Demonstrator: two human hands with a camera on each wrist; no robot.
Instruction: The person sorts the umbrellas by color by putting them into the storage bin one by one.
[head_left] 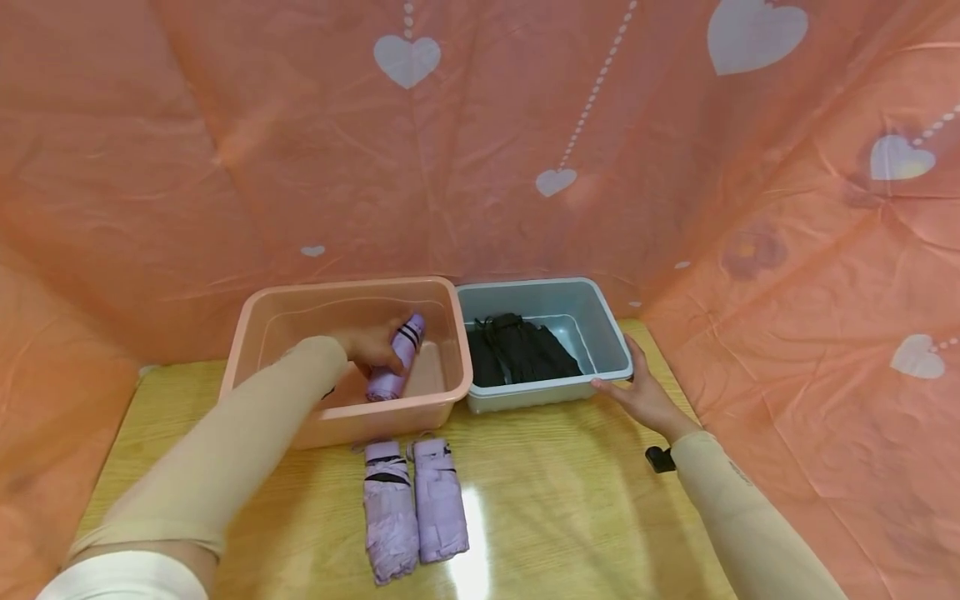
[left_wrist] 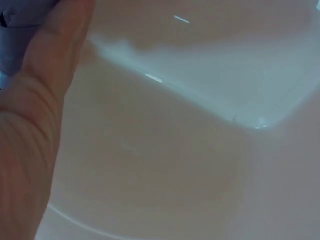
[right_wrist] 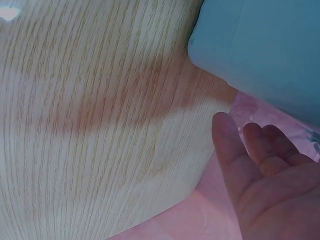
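Observation:
Inside the pink bin [head_left: 420,414], my left hand [head_left: 372,347] grips a purple folded umbrella [head_left: 406,343] with dark bands near its top end. The left wrist view shows only the thumb side of that hand and a bit of purple cloth [left_wrist: 17,40] at the upper left. My right hand [head_left: 651,402] is at the front right corner of the grey-blue bin [head_left: 536,390], its thumb by the rim and its fingers fairly straight. In that bin lie black folded umbrellas [head_left: 525,350]. Two more purple folded umbrellas [head_left: 392,517] lie side by side on the table in front.
The bins stand side by side on a wood-grain table [head_left: 570,500], against a pink cloth [head_left: 480,167] with white hearts that hangs behind and at the sides. The table's right edge runs close past my right hand. A small black object [head_left: 660,459] is at my right wrist.

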